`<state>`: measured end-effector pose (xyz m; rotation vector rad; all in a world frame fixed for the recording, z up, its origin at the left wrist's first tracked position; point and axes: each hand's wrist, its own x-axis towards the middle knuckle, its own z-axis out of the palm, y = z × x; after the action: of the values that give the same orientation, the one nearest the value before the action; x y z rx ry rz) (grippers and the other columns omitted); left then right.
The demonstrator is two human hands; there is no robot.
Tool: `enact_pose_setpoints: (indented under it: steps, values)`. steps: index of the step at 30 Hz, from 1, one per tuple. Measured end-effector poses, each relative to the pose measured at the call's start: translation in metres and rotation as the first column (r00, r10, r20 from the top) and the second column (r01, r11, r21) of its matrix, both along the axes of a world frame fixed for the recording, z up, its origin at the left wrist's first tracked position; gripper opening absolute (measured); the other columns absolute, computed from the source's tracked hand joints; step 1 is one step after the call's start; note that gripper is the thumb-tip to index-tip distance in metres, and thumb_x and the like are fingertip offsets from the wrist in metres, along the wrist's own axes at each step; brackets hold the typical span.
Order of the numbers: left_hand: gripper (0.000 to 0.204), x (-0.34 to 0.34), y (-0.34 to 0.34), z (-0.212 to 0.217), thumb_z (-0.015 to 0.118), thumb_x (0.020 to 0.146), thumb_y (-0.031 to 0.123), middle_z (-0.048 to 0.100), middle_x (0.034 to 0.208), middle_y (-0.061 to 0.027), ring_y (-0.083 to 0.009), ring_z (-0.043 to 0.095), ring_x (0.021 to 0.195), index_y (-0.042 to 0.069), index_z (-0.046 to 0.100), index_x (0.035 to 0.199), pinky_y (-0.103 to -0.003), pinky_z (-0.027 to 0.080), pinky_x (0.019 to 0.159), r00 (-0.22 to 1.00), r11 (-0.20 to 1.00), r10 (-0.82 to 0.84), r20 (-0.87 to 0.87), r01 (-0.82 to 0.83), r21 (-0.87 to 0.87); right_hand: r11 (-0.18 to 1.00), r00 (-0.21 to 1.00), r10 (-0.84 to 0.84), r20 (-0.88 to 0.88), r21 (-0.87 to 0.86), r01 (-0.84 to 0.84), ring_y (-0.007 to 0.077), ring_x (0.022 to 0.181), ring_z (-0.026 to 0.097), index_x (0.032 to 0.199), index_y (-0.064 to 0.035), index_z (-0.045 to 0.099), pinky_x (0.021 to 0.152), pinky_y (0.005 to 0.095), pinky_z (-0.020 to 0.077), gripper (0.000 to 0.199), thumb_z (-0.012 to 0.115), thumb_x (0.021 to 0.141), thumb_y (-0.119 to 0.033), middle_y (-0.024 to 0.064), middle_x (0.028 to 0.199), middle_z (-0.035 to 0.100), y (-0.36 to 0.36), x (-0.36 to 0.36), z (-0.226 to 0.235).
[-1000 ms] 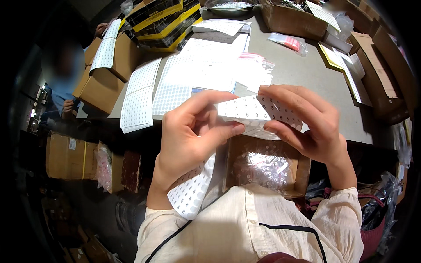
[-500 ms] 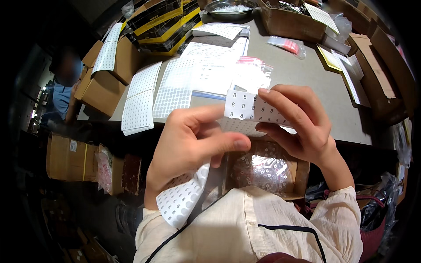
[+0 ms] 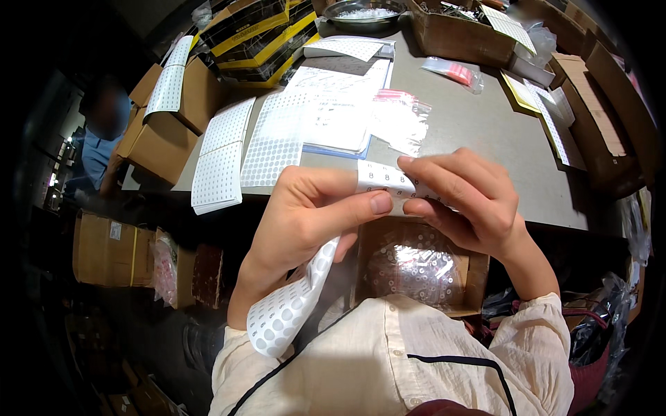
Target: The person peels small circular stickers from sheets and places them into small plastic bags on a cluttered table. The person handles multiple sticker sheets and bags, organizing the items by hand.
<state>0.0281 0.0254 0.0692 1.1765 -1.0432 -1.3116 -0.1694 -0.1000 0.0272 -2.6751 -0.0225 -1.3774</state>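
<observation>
A long white sticker sheet (image 3: 383,178) printed with rows of small black figures is bent between my two hands, above the table's front edge. My left hand (image 3: 298,215) pinches its left end, the thumb lying along the near side. From beneath that hand a twisted tail of the sheet hangs over my left forearm, showing grey round spots. On the other end, my right hand (image 3: 479,201) has its fingers curled over the top and the thumb below. Its fingertips partly cover the sheet there. Small clear bags with red strips (image 3: 402,118) lie just beyond.
Sticker sheets (image 3: 222,156) overhang the table's front edge at left, beside papers on a blue clipboard (image 3: 336,150). Below my hands, an open carton (image 3: 477,284) holds a clear bag of washer-like rings (image 3: 416,267). Cartons flank the table; a person in blue (image 3: 97,156) is at far left.
The sheet between my hands has dropped and folded over toward me. My left thumb has risen against it, and my right hand has come slightly lower. The hanging tail has twisted.
</observation>
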Motion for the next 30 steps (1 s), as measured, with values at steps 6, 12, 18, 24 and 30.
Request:
enact_pose_setpoints:
  steps: [6,12,18,24,30]
  values:
    - [0.028,0.006,0.003,-0.006,0.075,0.087,0.005,0.064,0.065,0.0005,-0.0021,0.051,0.052,-0.005,0.072,0.113,-0.017,0.035,0.048,0.986,0.993,0.113,0.119,-0.108,-0.047,0.996,0.999,0.033,-0.031,0.086,-0.030,0.0199,0.059,0.064,0.112,0.0048,0.070,0.053,0.0289,0.0486,0.031,0.077,0.087,-0.012,0.0118,0.083,0.072,-0.002,-0.003,-0.005]
    - [0.046,0.011,0.002,-0.013,0.081,0.079,0.004,0.060,0.061,0.0028,-0.0013,0.048,0.050,-0.003,0.068,0.122,-0.016,0.035,0.048,0.959,0.989,0.076,0.274,-0.036,-0.146,0.988,0.998,0.054,-0.016,0.147,-0.051,0.0227,0.064,0.069,0.105,0.0038,0.071,0.057,0.0291,0.0524,0.024,0.078,0.087,-0.010,0.0133,0.089,0.074,-0.003,-0.004,-0.009]
    - [0.009,0.003,0.000,-0.023,0.079,0.083,-0.001,0.070,0.071,-0.0049,-0.0036,0.054,0.053,-0.003,0.076,0.090,-0.017,0.038,0.047,0.933,0.928,0.291,0.212,-0.221,-0.298,0.828,0.976,0.157,-0.152,0.559,-0.046,0.0131,0.073,0.067,0.103,0.0052,0.069,0.064,0.0258,0.0514,0.019,0.076,0.088,-0.005,0.0109,0.089,0.072,0.002,-0.011,-0.002]
    - [0.007,0.006,0.000,-0.030,0.080,0.082,0.000,0.066,0.067,0.0006,-0.0014,0.052,0.054,-0.001,0.075,0.087,-0.017,0.034,0.049,0.919,0.910,0.350,0.182,-0.287,-0.298,0.546,0.976,0.204,-0.073,0.836,-0.052,0.0061,0.076,0.058,0.099,0.0031,0.067,0.066,0.0198,0.0437,0.017,0.076,0.087,-0.004,0.0037,0.086,0.067,0.000,-0.014,-0.005]
    - [0.007,0.004,-0.004,-0.032,0.080,0.082,0.000,0.064,0.066,0.0009,-0.0012,0.051,0.052,-0.001,0.073,0.085,-0.017,0.034,0.047,0.942,0.946,0.276,0.189,-0.231,-0.227,0.481,0.983,0.183,0.023,0.870,-0.110,0.0051,0.073,0.054,0.095,0.0012,0.068,0.062,0.0219,0.0414,0.018,0.078,0.087,-0.011,0.0007,0.082,0.066,0.002,-0.010,-0.011]
